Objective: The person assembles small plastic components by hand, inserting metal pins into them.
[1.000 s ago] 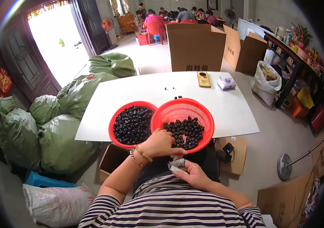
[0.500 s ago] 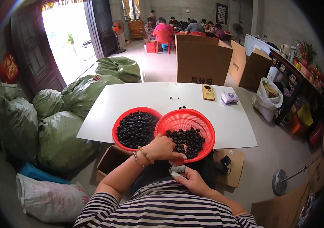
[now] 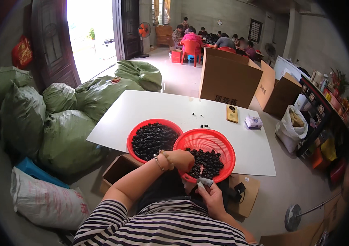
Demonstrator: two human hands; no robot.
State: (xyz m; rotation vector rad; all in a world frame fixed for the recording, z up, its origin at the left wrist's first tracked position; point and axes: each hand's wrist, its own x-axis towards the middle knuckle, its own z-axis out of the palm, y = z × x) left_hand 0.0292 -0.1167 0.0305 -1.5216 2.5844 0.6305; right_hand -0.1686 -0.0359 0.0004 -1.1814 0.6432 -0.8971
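Observation:
A red plastic colander [image 3: 220, 142] stands at the near edge of the white table, partly filled with small black ring-like parts [image 3: 207, 160]. My left hand [image 3: 182, 159] reaches into its left side with fingers curled down; their tips are hidden, so what they hold does not show. Just below the colander's near rim, my right hand [image 3: 213, 199] has thumb and forefinger close together in a pinch. Grey-and-white cloth-like material [image 3: 204, 182] covers or sits between those fingertips; I cannot tell which. Left of the colander, a red basin [image 3: 130, 143] is heaped with similar black parts [image 3: 154, 139].
On the white table [image 3: 141, 107] lie a yellow-cased phone [image 3: 232, 113], a small white-and-purple packet [image 3: 253, 121] and a few loose black pieces [image 3: 204, 126]. Bulging green sacks [image 3: 70, 137] crowd the left. Cardboard boxes [image 3: 229, 78] stand beyond the table; people sit farther back.
The view has swung, so the scene sits lower and tilted. My left hand has drawn its fingers in at the colander's left side. My right hand has risen to the near rim.

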